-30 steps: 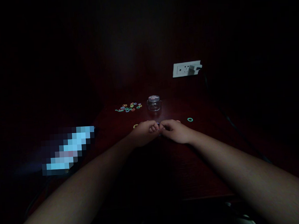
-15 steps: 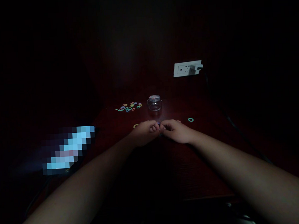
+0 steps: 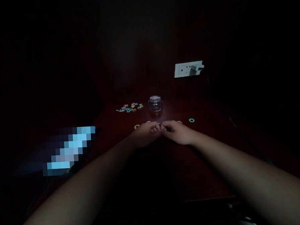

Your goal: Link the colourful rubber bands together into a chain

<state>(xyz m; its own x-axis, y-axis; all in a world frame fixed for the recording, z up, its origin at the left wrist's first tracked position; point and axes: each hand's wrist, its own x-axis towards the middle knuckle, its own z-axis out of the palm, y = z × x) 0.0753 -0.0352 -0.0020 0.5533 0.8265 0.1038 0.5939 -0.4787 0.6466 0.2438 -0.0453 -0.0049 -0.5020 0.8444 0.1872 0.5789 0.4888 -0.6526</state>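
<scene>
My left hand [image 3: 147, 133] and my right hand [image 3: 175, 132] meet over the table, fingers curled and fingertips pinched together. A bluish-purple sliver [image 3: 160, 129] shows between the fingertips, too small to name. Just behind the fingers is a bit of purple [image 3: 159, 124], mostly hidden. A yellow hair tie [image 3: 137, 126] lies beside my left hand, with a pale pink one [image 3: 148, 122] partly covered behind it. An orange-pink one [image 3: 179, 122] peeks out behind my right hand. Farther right lies a green ring-shaped hair tie [image 3: 191, 120].
A clear lidded jar [image 3: 155, 104] stands beyond my hands on the dark red table [image 3: 206, 176]. Left of it lies a pile of several coloured hair ties [image 3: 129, 108]. A bright pixelated screen [image 3: 71, 150] is at left. A wall socket [image 3: 188, 69] holds a plug; a cable [image 3: 249, 139] runs at right.
Both hands stay almost in place. The teal bit visible under the fingertips before is out of sight, and a bluish-purple sliver shows between them now.
</scene>
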